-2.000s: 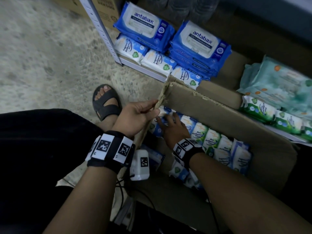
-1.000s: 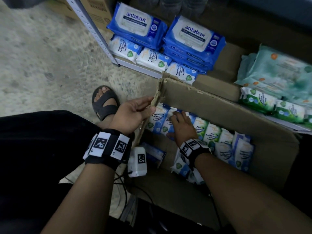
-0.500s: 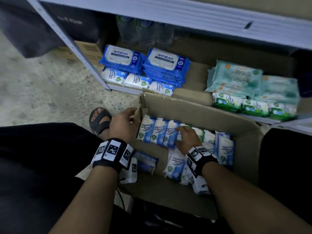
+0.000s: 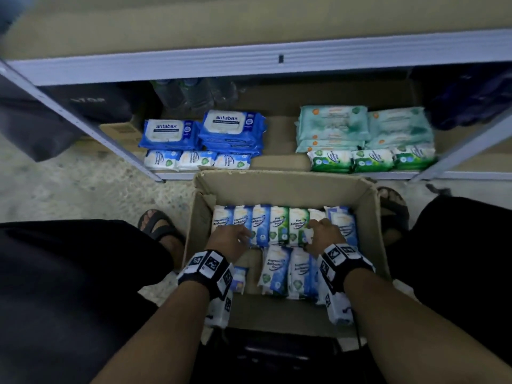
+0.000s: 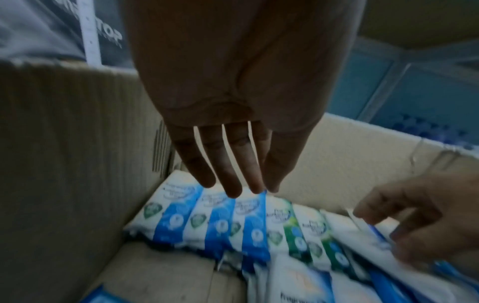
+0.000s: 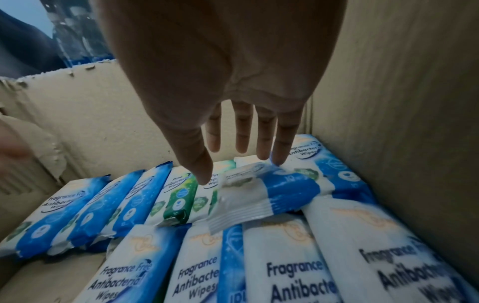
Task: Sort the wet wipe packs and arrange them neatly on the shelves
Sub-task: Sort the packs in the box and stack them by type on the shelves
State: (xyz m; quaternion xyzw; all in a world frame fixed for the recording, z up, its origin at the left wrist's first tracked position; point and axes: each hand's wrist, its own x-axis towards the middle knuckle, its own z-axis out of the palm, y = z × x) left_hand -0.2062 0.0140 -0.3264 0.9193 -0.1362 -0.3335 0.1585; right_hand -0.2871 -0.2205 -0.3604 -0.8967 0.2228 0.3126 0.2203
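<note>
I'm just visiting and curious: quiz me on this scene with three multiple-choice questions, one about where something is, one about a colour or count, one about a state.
1. Where are both hands?
A. inside the cardboard box
B. on the shelf
C. on the floor

2. What colour are the two antabax stacks on the shelf?
A. green
B. blue
C. red

3. How are the left hand's fingers?
A. straight, holding nothing
B. clenched in a fist
C. wrapped round a bottle

Answers:
1 A: the left hand and the right hand reach over the packs in the cardboard box.
2 B: the antabax stacks are blue with white lids.
3 A: the left wrist view shows the fingers extended above the blue packs.
</note>
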